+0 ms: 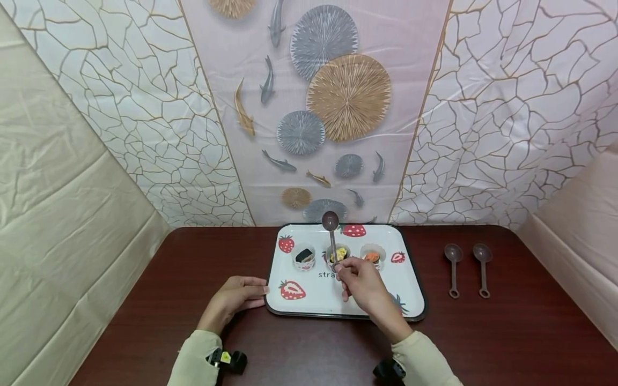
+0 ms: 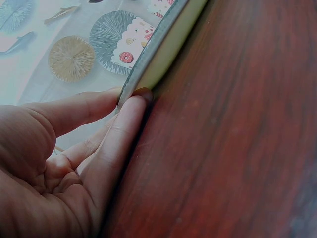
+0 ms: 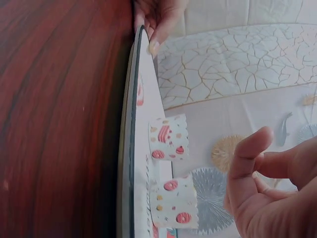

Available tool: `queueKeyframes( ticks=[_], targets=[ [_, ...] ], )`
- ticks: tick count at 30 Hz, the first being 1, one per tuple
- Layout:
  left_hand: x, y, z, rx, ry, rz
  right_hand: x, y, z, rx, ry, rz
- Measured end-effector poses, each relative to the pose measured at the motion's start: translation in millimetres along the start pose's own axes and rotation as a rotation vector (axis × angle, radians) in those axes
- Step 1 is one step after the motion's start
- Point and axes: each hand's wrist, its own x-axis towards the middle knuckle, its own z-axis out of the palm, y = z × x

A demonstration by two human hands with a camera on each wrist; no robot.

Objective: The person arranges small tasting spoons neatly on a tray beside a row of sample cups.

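Observation:
A white strawberry-print tray point(image 1: 314, 304) with a dark rim lies on the table. My left hand point(image 1: 232, 300) grips its left edge, thumb and fingertips pinching the rim point(image 2: 163, 44). Between thumb and fingers, my right hand point(image 1: 364, 287) pinches the handle end of a brown measuring spoon point(image 1: 330, 222). The spoon is held over the tray, bowl pointing to the back wall. Behind its handle stands the middle paper cup point(image 1: 344, 251) with yellow bits. The left cup point(image 1: 304, 265) holds something black and pale, the right cup point(image 1: 380, 251) something orange. The right wrist view hides the spoon.
Two similar brown spoons point(image 1: 453, 268) lie side by side on the dark wooden table point(image 1: 526, 332), right of the tray. A patterned cloth point(image 1: 193, 107) hangs behind the table's back edge. Pale padded panels point(image 1: 72, 214) flank both sides.

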Motion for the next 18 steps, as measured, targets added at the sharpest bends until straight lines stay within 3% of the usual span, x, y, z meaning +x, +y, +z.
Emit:
queueKeyframes(
  ticks=[18],
  targets=[
    [-0.8, -0.6, 0.3, 0.010, -0.002, 0.004, 3, 15, 24, 0.263, 0.000, 0.100]
  ],
)
